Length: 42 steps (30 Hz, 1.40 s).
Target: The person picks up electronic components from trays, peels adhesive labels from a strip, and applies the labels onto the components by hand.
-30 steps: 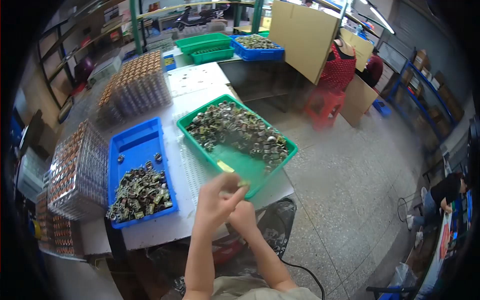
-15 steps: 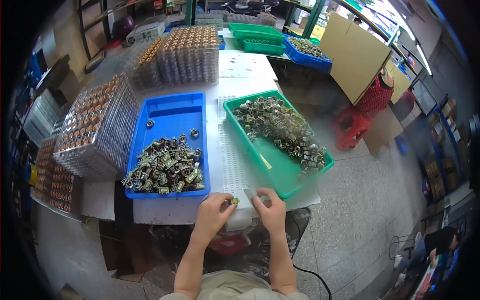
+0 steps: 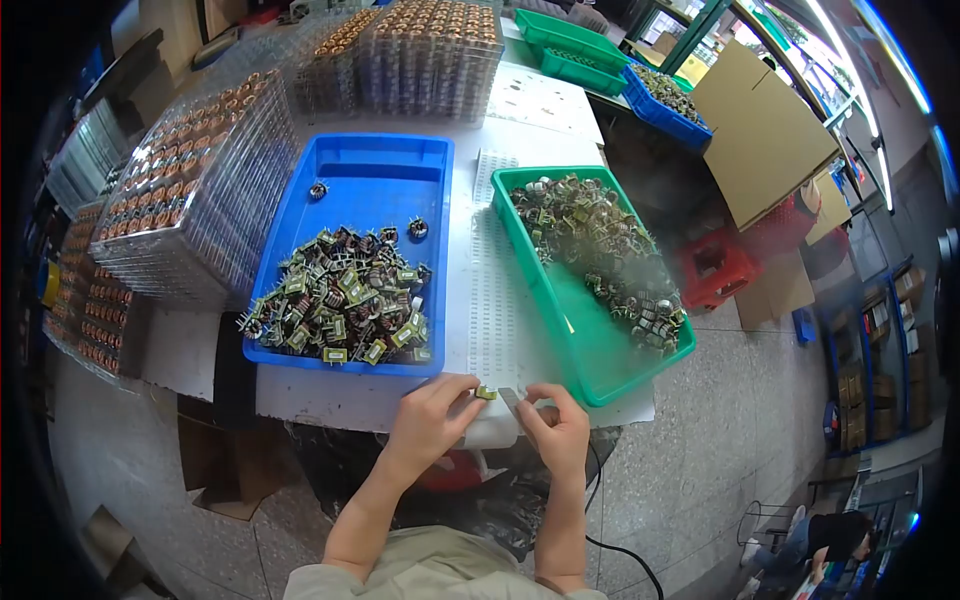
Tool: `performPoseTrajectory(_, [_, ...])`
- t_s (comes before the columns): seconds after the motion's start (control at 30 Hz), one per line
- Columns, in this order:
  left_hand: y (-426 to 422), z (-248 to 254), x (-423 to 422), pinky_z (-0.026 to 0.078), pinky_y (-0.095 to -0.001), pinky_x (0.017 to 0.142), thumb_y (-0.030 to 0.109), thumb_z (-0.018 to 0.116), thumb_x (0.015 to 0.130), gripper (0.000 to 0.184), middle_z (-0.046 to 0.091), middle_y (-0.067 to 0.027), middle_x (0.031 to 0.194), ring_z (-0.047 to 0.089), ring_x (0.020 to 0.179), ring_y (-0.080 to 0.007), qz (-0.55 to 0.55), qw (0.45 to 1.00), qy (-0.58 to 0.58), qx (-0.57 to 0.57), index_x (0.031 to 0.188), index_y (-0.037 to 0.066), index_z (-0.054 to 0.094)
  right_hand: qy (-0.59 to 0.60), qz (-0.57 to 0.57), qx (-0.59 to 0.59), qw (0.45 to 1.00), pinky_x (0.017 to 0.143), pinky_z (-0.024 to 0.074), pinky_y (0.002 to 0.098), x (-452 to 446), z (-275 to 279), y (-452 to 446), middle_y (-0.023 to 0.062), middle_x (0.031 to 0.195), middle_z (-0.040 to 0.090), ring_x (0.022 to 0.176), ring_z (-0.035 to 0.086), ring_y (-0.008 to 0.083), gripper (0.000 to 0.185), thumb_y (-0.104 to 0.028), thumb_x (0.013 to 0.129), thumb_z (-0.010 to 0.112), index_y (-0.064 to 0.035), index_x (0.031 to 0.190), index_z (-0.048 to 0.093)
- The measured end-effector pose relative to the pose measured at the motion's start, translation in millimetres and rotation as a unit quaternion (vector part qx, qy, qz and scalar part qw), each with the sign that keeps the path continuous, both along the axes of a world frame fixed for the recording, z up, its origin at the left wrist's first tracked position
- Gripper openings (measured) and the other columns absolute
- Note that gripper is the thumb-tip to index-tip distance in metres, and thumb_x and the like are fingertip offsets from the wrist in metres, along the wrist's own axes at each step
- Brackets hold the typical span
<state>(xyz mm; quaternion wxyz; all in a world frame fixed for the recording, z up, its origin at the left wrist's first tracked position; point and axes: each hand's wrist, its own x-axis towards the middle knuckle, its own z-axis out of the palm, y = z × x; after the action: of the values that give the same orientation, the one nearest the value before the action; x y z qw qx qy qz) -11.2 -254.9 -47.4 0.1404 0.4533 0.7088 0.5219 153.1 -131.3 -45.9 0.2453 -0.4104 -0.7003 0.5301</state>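
Note:
My left hand point(image 3: 432, 418) pinches a small coil component point(image 3: 486, 393), its yellow-green base showing, at the table's front edge. Close beside it, my right hand point(image 3: 556, 425) grips a thin, flat grey piece point(image 3: 510, 402) between thumb and fingers. Its tip points at the component; whether they touch I cannot tell. Under both hands runs a white strip of printed labels point(image 3: 492, 270), which hangs over the front edge. A blue tray point(image 3: 385, 165) with a heap of similar coil components point(image 3: 345, 300) lies to the left. To the right, a green tray point(image 3: 575, 340) holds more of them.
Clear plastic trays of copper coils point(image 3: 190, 200) are stacked at the left, with another stack point(image 3: 430, 60) behind. More green trays point(image 3: 580, 60) and a blue tray of parts point(image 3: 668, 100) stand at the back right. A red stool point(image 3: 715, 268) and a person point(image 3: 835, 535) are to the right.
The view has shifted, so the trays sit differently in it. My hands stay at the front edge with the component and the grey piece, which now appear closer together.

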Motion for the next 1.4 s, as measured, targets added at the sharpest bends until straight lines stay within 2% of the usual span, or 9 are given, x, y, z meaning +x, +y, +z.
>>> performPoseTrajectory(0.2, [3, -2, 1, 0.058, -0.0364, 0.077, 0.009, 0.076, 0.085, 0.025, 0.071, -0.0125, 0.102, 0.072, 0.086, -0.0268, 0.007, 1.0, 0.019, 0.01, 0.109, 0.003, 0.069, 0.009, -0.007, 0.039, 0.999, 0.069, 0.0496, 0.0256, 0, -6, -1, 0.0029, 0.089, 0.072, 0.075, 0.062, 0.0095, 0.025, -0.012, 0.084, 0.078, -0.004, 0.106, 0.07])
performPoseTrajectory(0.3, [3, -2, 2, 0.057, -0.0356, 0.075, 0.008, 0.077, 0.084, 0.027, 0.071, -0.0121, 0.098, 0.072, 0.083, -0.0258, 0.015, 0.999, 0.027, 0.011, 0.109, 0.003, 0.069, 0.003, -0.005, 0.066, 0.998, 0.065, 0.0481, 0.0247, -1, -6, -2, 0.0021, 0.088, 0.071, 0.07, 0.059, 0.0078, 0.024, -0.012, 0.084, 0.078, -0.0041, 0.105, 0.071])
performPoseTrajectory(0.47, [5, 0, 6, 0.057, -0.0348, 0.069, 0.007, 0.078, 0.082, 0.023, 0.07, -0.0107, 0.092, 0.072, 0.08, -0.0249, 0.04, 0.999, 0.031, 0.015, 0.102, 0.003, 0.067, 0.009, -0.005, 0.049, 0.999, 0.058, 0.0437, 0.0226, -2, -5, -4, 0.0001, 0.086, 0.07, 0.061, 0.052, 0.0038, 0.022, -0.01, 0.084, 0.078, -0.0043, 0.105, 0.071])
performPoseTrajectory(0.57, [4, -2, 6, 0.057, -0.0387, 0.07, 0.01, 0.077, 0.084, 0.024, 0.07, -0.0104, 0.096, 0.07, 0.08, -0.0274, 0.029, 0.999, 0.023, 0.006, 0.104, 0.004, 0.066, 0.019, -0.002, 0.048, 0.999, 0.055, 0.0418, 0.0221, -1, -5, -4, -0.0006, 0.084, 0.069, 0.059, 0.05, 0.0028, 0.022, -0.009, 0.084, 0.078, -0.0041, 0.104, 0.071])
performPoseTrajectory(0.97, [6, -7, 5, 0.057, -0.0386, 0.072, 0.008, 0.077, 0.083, 0.017, 0.071, -0.01, 0.094, 0.07, 0.082, -0.0279, 0.04, 0.995, 0.077, 0.054, 0.098, 0.004, 0.068, 0.011, 0.001, 0.097, 0.995, 0.055, 0.041, 0.0222, -5, -1, -6, -0.001, 0.084, 0.069, 0.059, 0.049, 0.0029, 0.022, -0.007, 0.083, 0.079, -0.004, 0.103, 0.071])
performPoseTrajectory(1.3, [5, -6, 6, 0.058, -0.0365, 0.075, 0.005, 0.079, 0.08, 0.018, 0.072, -0.0103, 0.096, 0.072, 0.087, -0.028, 0.037, 0.997, 0.063, 0.032, 0.095, 0.003, 0.069, 0.022, 0.002, 0.107, 0.994, 0.053, 0.0382, 0.0235, -6, -6, -6, -0.0004, 0.084, 0.068, 0.058, 0.046, 0.004, 0.023, -0.008, 0.082, 0.079, -0.0037, 0.103, 0.072])
performPoseTrajectory(1.4, [5, -5, 6, 0.058, -0.0367, 0.075, 0.005, 0.079, 0.08, 0.018, 0.072, -0.0102, 0.095, 0.072, 0.087, -0.0281, 0.037, 0.996, 0.068, 0.034, 0.094, 0.002, 0.069, 0.04, 0.002, 0.144, 0.989, 0.044, 0.0253, 0.0208, -12, -2, -7, -0.0064, 0.063, 0.053, 0.05, 0.035, -0.001, 0.015, -0.003, 0.084, 0.077, -0.0012, 0.096, 0.069])
